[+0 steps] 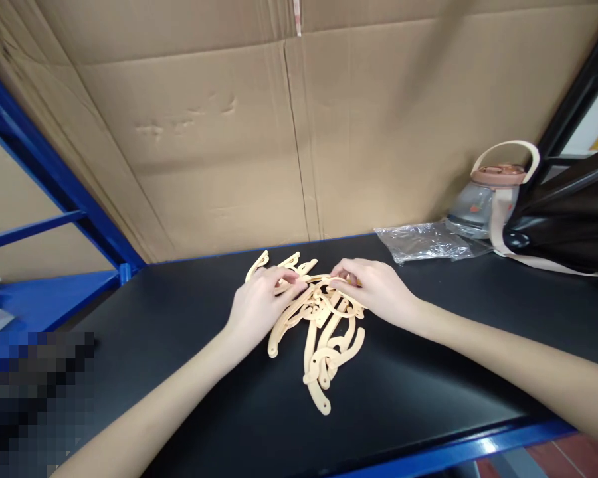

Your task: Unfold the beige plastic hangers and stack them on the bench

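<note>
A loose pile of cream plastic folding-hanger parts [323, 358], curved arms with holes and hooked ends, lies in the middle of the black table. My left hand [264, 299] is at the pile's upper left, thumb and fingers pinched on one end of a curved hanger part [319, 277]. From the other side my right hand [373, 285] pinches the same part near its right end. The fingers partly cover it, and I cannot tell whether it is one piece or two joined. Several more arms [258, 264] stick out beyond my left hand.
At the back right, a clear plastic bag [423, 242] lies flat beside a water bottle [483, 199] with a pink lid and strap. Dark bag-like material [573, 212] sits at the right. Cardboard [219, 146] walls the back, and a blue metal frame [54, 166] stands left.
</note>
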Tool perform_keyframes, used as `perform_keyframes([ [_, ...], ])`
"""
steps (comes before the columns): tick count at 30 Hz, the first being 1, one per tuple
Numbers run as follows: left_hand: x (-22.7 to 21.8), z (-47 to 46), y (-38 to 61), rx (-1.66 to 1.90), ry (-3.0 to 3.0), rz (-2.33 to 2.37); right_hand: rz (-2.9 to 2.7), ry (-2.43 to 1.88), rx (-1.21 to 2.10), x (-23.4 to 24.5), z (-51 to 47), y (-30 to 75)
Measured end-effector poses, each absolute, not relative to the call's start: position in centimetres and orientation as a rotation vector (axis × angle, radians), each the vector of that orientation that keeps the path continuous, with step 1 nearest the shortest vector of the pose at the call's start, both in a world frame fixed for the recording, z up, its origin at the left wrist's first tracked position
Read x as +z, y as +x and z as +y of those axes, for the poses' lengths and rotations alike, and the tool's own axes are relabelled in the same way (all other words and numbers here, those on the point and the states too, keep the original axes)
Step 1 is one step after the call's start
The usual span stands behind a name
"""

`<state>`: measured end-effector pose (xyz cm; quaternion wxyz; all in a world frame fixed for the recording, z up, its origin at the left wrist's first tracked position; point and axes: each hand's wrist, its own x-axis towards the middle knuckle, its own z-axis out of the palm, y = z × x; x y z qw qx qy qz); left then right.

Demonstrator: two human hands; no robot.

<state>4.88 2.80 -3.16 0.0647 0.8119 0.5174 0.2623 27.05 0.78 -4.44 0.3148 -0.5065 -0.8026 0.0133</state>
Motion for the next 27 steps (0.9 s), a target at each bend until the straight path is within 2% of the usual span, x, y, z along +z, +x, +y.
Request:
perform_keyframes([
  [2,-2.7,3.7,3.8,0.730,2.651,1.516,-2.133,-1.270,-0.175,-4.1,0.5,27.1],
  [5,-2.6,5.1,2.1,0.451,2.858,1.383,-2.142,-1.191,-0.361,-3.6,0.1,27.0],
  [9,-2.8,5.8,1.4,0.326,2.915,1.248,-2.197,-1.131,-0.381,-3.4,-0.3,26.8],
  [15,-2.2,4.2,2.7,0.247,3.041,1.336,-2.227,-1.127,-0.287,-3.5,-0.2,26.8],
  [21,-1.7,1.9,4.5,0.128,3.418,1.379,-2.099,-1.078,0.045,-3.5,-0.3,26.4],
  [27,-2.0,-0.1,6.2,0.418,3.794,1.027,-1.967,-1.132,0.623,-3.6,-0.5,25.8],
])
